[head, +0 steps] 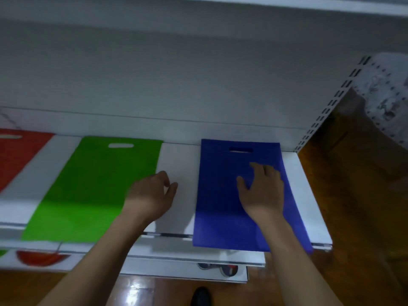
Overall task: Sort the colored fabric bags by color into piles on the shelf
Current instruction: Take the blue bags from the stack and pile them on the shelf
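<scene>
Right hand [262, 191] lies flat with spread fingers on the blue bag [223, 195]; left hand [152, 195] hovers loosely curled, holding nothing, beside the green bag [92, 191] on the shelf [176, 160]

Blue bag [223, 195] under the right-hand fingers [265, 171]: thin matt cloth, non-woven look, smooth, no sheen. Green bag [92, 191] just left of the left-hand fingers [170, 186]: same matt fabric. Red bag [15, 151] far left of both: matt cloth too. Shelf [176, 162] between the fingers: white painted metal, smooth, semi-matt. Slotted upright [326, 111] right of the fingers: white metal. Floor [353, 217] below & right: brown, wood-look, glossy w/ reflections.
</scene>
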Motion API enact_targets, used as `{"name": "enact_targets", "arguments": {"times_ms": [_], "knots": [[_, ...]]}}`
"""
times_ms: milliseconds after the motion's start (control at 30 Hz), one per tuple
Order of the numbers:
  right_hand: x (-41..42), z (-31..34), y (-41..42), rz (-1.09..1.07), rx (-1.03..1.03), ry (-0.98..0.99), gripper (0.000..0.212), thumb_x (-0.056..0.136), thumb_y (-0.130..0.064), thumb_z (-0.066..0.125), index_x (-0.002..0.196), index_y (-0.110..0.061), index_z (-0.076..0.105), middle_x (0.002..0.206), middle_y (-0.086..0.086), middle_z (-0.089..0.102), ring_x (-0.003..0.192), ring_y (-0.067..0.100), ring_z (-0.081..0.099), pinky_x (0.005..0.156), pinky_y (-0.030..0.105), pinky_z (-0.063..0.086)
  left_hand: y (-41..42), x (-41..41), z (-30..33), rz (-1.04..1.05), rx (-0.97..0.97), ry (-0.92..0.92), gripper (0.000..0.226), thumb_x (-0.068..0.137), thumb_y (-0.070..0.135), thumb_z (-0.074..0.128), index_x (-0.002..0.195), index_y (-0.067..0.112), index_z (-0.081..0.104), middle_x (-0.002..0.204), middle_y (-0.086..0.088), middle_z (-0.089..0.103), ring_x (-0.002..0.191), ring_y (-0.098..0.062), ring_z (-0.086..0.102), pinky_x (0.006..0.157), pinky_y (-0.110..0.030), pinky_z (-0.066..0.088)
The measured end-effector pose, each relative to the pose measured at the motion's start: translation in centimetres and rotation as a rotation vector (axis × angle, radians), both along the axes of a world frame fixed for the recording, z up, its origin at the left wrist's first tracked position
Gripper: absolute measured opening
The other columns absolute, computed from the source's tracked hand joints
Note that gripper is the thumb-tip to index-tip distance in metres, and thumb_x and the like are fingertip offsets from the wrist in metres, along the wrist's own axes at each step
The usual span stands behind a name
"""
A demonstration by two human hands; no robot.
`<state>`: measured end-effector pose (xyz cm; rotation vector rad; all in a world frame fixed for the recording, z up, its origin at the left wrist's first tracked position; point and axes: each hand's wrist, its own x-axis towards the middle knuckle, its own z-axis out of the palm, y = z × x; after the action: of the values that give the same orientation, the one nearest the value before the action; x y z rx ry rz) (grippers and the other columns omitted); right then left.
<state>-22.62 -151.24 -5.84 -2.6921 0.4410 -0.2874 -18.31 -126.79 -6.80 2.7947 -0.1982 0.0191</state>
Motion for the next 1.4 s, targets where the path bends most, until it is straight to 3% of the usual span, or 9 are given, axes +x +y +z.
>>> {"name": "enact_targets", "arguments": {"times_ms": [167,267,400,533,667,833,1000,1300,1400], "knots": [[0.9,0.9,8.3,0.243,0.049,-0.036,0.049,0.094,-0.038,0.052,0.138,-0.017,0.044,0.135,0.003,0.047,0.123,0.023,0.038,0.101,0.033,0.029,6.9,-2.2,1.1,0.056,-0.007,-0.175,0.033,0.082,0.049,0.047,0.075,0.019,0.06,0.066,-0.005,0.065,0.062,-0.031,0.064,0.055,-0.032,0.046],[1.4,1.7,14.0,0.344,0.053,-0.041,0.047,0.092,-0.036,0.055,0.133,-0.015,0.05,0.129,0.005,0.052,0.119,0.026,0.044,0.096,0.036,0.032,12.3,-3.5,2.0,0.147,-0.023,-0.165,0.022,0.085,0.042,0.058,0.079,0.021,0.059,0.071,-0.004,0.066,0.069,-0.03,0.065,0.061,-0.036,0.049],[1.5,2.6,22.7,0.489,0.033,-0.13,0.045,0.075,-0.034,0.061,0.11,-0.006,0.065,0.098,0.014,0.065,0.09,0.036,0.06,0.075,0.044,0.05,20.6,-6.2,3.0,0.313,-0.037,-0.218,0.022,0.087,0.04,0.063,0.085,0.018,0.061,0.072,0.0,0.063,0.076,-0.03,0.062,0.065,-0.037,0.047],[0.8,4.1,32.4,0.645,0.031,-0.144,0.051,0.077,-0.042,0.055,0.117,-0.01,0.062,0.109,0.012,0.066,0.102,0.034,0.058,0.087,0.045,0.049,29.4,-10.3,3.6,0.508,-0.044,-0.254,0.023,0.088,0.042,0.061,0.09,0.018,0.061,0.075,0.001,0.065,0.078,-0.03,0.063,0.065,-0.037,0.049],[-0.7,4.4,42.1,0.802,0.066,-0.12,0.051,0.079,-0.044,0.051,0.121,-0.015,0.058,0.118,0.004,0.062,0.11,0.028,0.052,0.092,0.04,0.04,38.1,-14.9,4.3,0.683,-0.031,-0.244,0.026,0.09,0.047,0.054,0.097,0.022,0.057,0.08,0.005,0.062,0.077,-0.019,0.059,0.066,-0.035,0.048],[-2.6,4.2,52.8,0.955,0.103,-0.142,0.043,0.086,-0.037,0.06,0.125,-0.019,0.055,0.121,-0.001,0.058,0.114,0.024,0.047,0.096,0.038,0.034,47.1,-20.1,4.8,0.855,-0.018,-0.21,0.022,0.09,0.046,0.056,0.094,0.025,0.056,0.081,0.007,0.059,0.077,-0.016,0.057,0.069,-0.034,0.05],[-4.3,3.9,60.5,1.045,0.109,-0.154,0.04,0.085,-0.034,0.065,0.121,-0.019,0.057,0.119,-0.002,0.06,0.111,0.024,0.049,0.091,0.036,0.034,52.9,-23.7,5.6,0.958,-0.036,-0.192,0.025,0.092,0.045,0.055,0.103,0.023,0.058,0.087,0.007,0.062,0.084,-0.015,0.058,0.08,-0.042,0.054],[-3.9,2.2,71.7,1.16,0.083,-0.09,0.042,0.087,-0.041,0.054,0.121,-0.016,0.057,0.121,-0.001,0.06,0.115,0.024,0.049,0.098,0.039,0.035,60.4,-24.9,3.9,1.029,-0.001,-0.116,0.034,0.092,0.051,0.05,0.112,0.025,0.058,0.102,0.008,0.064,0.095,-0.011,0.059,0.089,-0.04,0.051],[-2.9,1.2,76.3,1.19,0.092,-0.05,0.042,0.089,-0.039,0.058,0.125,-0.016,0.055,0.126,-0.001,0.058,0.119,0.023,0.047,0.099,0.038,0.034,64.2,-23.9,3.2,1.055,0.005,-0.077,0.035,0.093,0.051,0.05,0.115,0.026,0.058,0.105,0.008,0.063,0.098,-0.01,0.058,0.093,-0.039,0.05]]}}
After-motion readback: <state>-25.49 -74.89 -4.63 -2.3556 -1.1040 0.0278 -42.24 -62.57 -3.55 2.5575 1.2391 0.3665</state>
